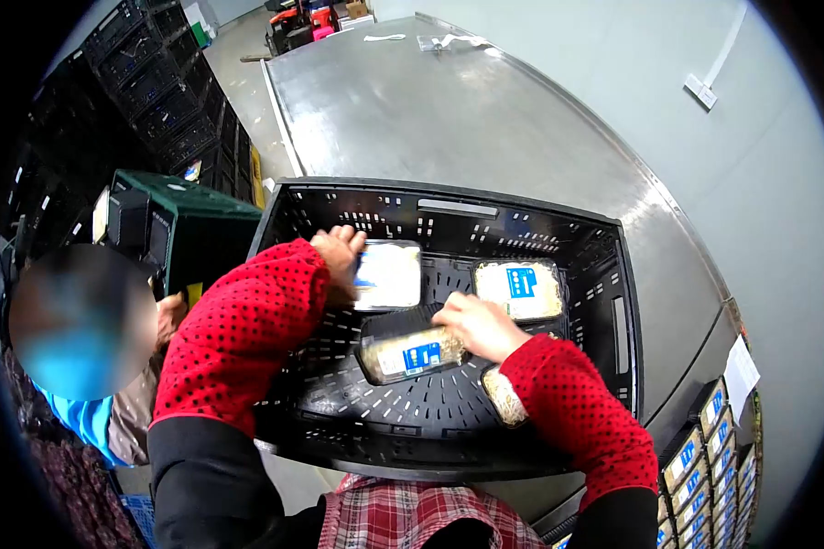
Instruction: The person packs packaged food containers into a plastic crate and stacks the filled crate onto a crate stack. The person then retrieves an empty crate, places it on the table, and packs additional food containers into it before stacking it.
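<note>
A black plastic crate (458, 459) holds several clear-topped food packs with blue and white labels. My right hand (481, 325) grips the right end of a tilted pack (412, 355) near the crate's middle. At the crate's left side, my left hand (341, 261) touches the left edge of a pale pack (392, 274); its fingers are close together and partly hidden, so its hold is unclear. Another pack (520, 289) lies flat at the back right. Below it, one more pack (504, 395) is partly covered by my right sleeve.
The crate rests on a metal table (412, 101). Stacked black crates (156, 82) and a green crate (211, 206) stand at left, near another person (124, 416). Stacked labelled packs (705, 467) are at lower right, beside the wall.
</note>
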Tool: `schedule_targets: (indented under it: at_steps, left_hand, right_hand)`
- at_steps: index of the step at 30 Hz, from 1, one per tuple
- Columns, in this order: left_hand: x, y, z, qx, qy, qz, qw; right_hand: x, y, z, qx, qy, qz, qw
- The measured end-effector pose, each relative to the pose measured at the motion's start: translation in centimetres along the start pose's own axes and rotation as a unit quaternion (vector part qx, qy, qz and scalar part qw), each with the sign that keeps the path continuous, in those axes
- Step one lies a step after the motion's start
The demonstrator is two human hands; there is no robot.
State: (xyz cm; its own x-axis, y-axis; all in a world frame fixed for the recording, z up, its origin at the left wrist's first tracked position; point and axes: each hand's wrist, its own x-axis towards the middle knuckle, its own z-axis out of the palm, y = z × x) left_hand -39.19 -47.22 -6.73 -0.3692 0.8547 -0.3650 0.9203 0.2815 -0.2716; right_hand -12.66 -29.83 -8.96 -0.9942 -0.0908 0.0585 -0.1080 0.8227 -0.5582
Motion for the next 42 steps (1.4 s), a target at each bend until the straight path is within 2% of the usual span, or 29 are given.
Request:
schedule_targets:
  at_steps: [2, 4, 6, 7, 9, 10, 12, 13, 14, 15, 16, 17, 18, 19, 20, 22, 24, 25, 26, 30, 32, 34, 36, 37, 38, 39, 40, 41, 42]
  left_hand:
    - [-0.3, -2.1, -1.7, 0.097, -0.092, -0.027, 0.991]
    - [1.4, -4.4, 2.0, 0.124, -0.090, -0.013, 0.988]
    - [1.8, -3.9, 1.8, 0.167, -0.093, -0.008, 0.981]
    - [2.6, -4.3, 3.6, 0.228, -0.088, 0.005, 0.970]
    - [2.7, -4.6, 5.7, 0.215, -0.040, -0.008, 0.976]
    - [2.0, -4.7, 6.3, 0.182, 0.021, -0.005, 0.983]
    - [0.2, -3.8, 7.0, 0.170, 0.010, -0.005, 0.985]
    - [-0.7, -2.5, 6.8, 0.226, 0.057, 0.014, 0.972]
    - [-1.4, -1.0, 6.8, 0.277, 0.103, 0.035, 0.955]
    - [-4.1, 2.1, 1.5, 0.167, 0.009, 0.135, 0.976]
    - [-5.2, 4.2, 3.7, -0.025, 0.050, 0.152, 0.987]
    - [-11.1, 7.8, -4.8, -0.262, 0.054, 0.215, 0.939]
    - [-15.0, 9.7, -7.2, -0.345, -0.026, 0.269, 0.899]
    - [-18.5, 11.1, -7.6, -0.332, -0.049, 0.311, 0.889]
    - [-20.9, 12.4, -7.3, -0.313, -0.071, 0.355, 0.878]
    - [-22.8, 13.9, -7.0, -0.297, -0.081, 0.285, 0.908]
    - [-23.8, 15.8, -8.1, -0.274, -0.011, 0.317, 0.908]
    - [-24.5, 17.5, -8.2, -0.269, -0.019, 0.329, 0.905]
    - [-25.1, 18.9, -8.6, -0.265, -0.030, 0.339, 0.902]
    - [-29.0, 25.7, -12.5, -0.311, -0.043, 0.363, 0.877]
    - [-30.8, 27.7, -12.6, -0.320, -0.044, 0.372, 0.870]
    - [-32.0, 28.8, -12.9, -0.312, -0.041, 0.405, 0.858]
    - [-31.9, 29.9, -13.5, -0.307, -0.018, 0.408, 0.860]
    - [-31.3, 30.5, -13.9, -0.317, -0.016, 0.413, 0.853]
    - [-31.5, 31.9, -14.1, -0.318, -0.014, 0.415, 0.852]
    - [-30.8, 31.9, -13.3, -0.365, -0.036, 0.417, 0.831]
    - [-29.4, 31.9, -11.9, -0.405, -0.055, 0.420, 0.810]
    - [-28.1, 31.7, -10.7, -0.520, -0.081, 0.373, 0.764]
    - [-26.6, 31.3, -11.1, -0.313, 0.003, 0.380, 0.870]
  right_hand:
    - [0.8, 2.6, -0.1, 0.026, 0.038, 0.039, 0.998]
    - [2.5, 5.0, -1.0, 0.012, 0.056, 0.047, 0.997]
    - [4.5, 7.0, -0.4, 0.002, 0.051, 0.125, 0.991]
    - [5.1, 8.3, -0.1, -0.014, 0.059, 0.149, 0.987]
    - [5.5, 10.5, 0.1, -0.067, 0.107, 0.196, 0.972]
    - [5.2, 11.6, -0.1, -0.066, 0.146, 0.220, 0.962]
    - [4.4, 12.6, -0.1, -0.078, 0.196, 0.267, 0.940]
    - [4.5, 12.5, 0.1, -0.117, 0.133, 0.305, 0.936]
    - [4.6, 12.4, 0.9, -0.230, 0.133, 0.280, 0.922]
    - [3.7, 9.7, 0.5, -0.248, 0.195, 0.221, 0.923]
    - [2.3, 5.5, -0.6, -0.262, 0.254, 0.162, 0.917]
    - [0.5, 1.7, -1.8, -0.161, 0.206, 0.120, 0.958]
    - [-1.5, -5.0, -6.4, 0.113, -0.126, 0.265, 0.949]
    - [-5.1, -7.2, -5.1, 0.076, -0.113, 0.087, 0.987]
    - [-8.7, -10.2, -4.2, 0.218, -0.166, -0.001, 0.962]
    - [-14.7, -14.7, -3.0, 0.036, -0.192, 0.005, 0.981]
    - [-16.7, -15.9, -3.0, -0.056, -0.147, 0.053, 0.986]
    - [-18.4, -15.9, -2.5, -0.063, -0.097, 0.004, 0.993]
    - [-20.0, -15.8, -3.3, -0.063, -0.129, 0.010, 0.990]
    - [-27.3, -18.7, -7.5, -0.123, -0.047, 0.033, 0.991]
    - [-29.1, -19.9, -7.3, -0.127, -0.076, 0.022, 0.989]
    - [-28.7, -21.7, -9.7, -0.093, -0.230, 0.061, 0.967]
    - [-27.6, -19.7, -11.9, 0.066, -0.260, 0.153, 0.951]
    - [-26.9, -17.2, -11.6, 0.123, -0.218, 0.198, 0.948]
    - [-26.6, -13.9, -10.2, 0.077, -0.176, 0.141, 0.971]
    - [-26.2, -12.3, -9.1, -0.117, -0.136, 0.081, 0.980]
    - [-26.0, -10.5, -7.1, -0.275, -0.160, 0.029, 0.948]
    - [-26.3, -8.4, -5.4, -0.249, -0.099, -0.054, 0.962]
    - [-25.1, -8.4, -5.3, -0.253, -0.128, -0.064, 0.957]
